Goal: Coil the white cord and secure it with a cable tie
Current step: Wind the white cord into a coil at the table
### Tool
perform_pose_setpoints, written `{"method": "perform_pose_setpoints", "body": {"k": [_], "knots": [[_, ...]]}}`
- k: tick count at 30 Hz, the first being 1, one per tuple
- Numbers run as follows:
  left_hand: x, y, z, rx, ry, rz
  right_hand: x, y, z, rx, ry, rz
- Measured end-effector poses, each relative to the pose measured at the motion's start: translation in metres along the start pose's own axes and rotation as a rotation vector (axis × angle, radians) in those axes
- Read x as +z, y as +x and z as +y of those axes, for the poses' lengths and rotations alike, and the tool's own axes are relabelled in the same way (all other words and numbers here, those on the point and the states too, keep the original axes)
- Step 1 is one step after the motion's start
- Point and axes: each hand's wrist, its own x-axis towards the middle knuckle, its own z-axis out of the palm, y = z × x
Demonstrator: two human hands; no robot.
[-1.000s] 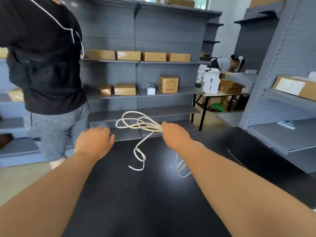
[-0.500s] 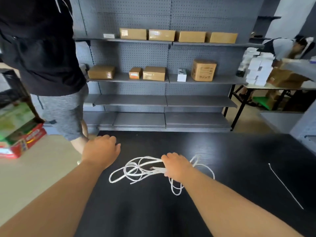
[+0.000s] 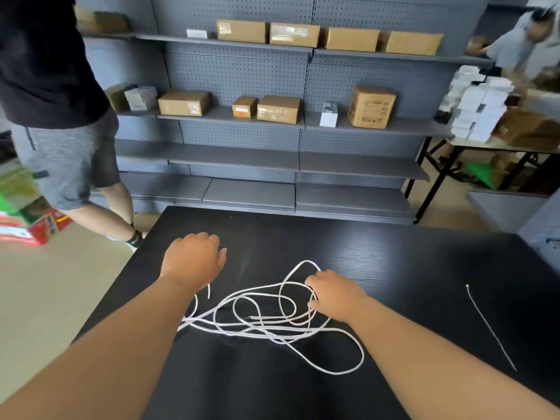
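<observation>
The white cord (image 3: 272, 316) lies in a loose tangle of loops on the black table (image 3: 409, 262). My right hand (image 3: 333, 295) rests palm down on the right side of the tangle, fingers slightly curled over a loop, with no bundle gripped. My left hand (image 3: 194, 259) hovers palm down with fingers apart just left of the cord, above one free end. A thin white cable tie (image 3: 491, 328) lies straight on the table to the right, apart from the cord and both hands.
Grey pegboard shelving (image 3: 242, 153) with cardboard boxes stands behind the table. A person in a black shirt and grey shorts (image 3: 60, 147) stands at the table's far left corner. Another person (image 3: 521, 47) works at a folding table at the back right.
My right hand brought the bunched cord down from the air onto the table, where it has spread into loose loops. My view tilted down and the cable tie came into sight.
</observation>
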Motion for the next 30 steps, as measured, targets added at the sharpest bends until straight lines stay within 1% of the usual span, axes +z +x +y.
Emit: {"method": "perform_pose_setpoints", "body": {"k": [6, 10, 17, 23, 26, 30], "knots": [[0.005, -0.007, 0.016, -0.066, -0.004, -0.027, -0.002, -0.001, 0.006, -0.088, 0.006, 0.103], [0.01, -0.019, 0.016, -0.096, -0.011, -0.044, -0.001, 0.003, -0.009, -0.119, 0.029, 0.117], [0.019, -0.03, 0.002, -0.098, 0.013, -0.099, 0.014, 0.02, -0.035, -0.139, 0.022, 0.049], [0.027, -0.027, -0.014, -0.053, 0.005, -0.11, 0.032, 0.034, -0.059, -0.081, -0.053, -0.06], [0.03, -0.021, -0.022, -0.03, 0.0, -0.113, 0.038, 0.042, -0.067, -0.026, -0.107, -0.125], [0.036, -0.013, -0.033, -0.002, -0.016, -0.111, 0.042, 0.052, -0.074, 0.044, -0.118, -0.186]]}}
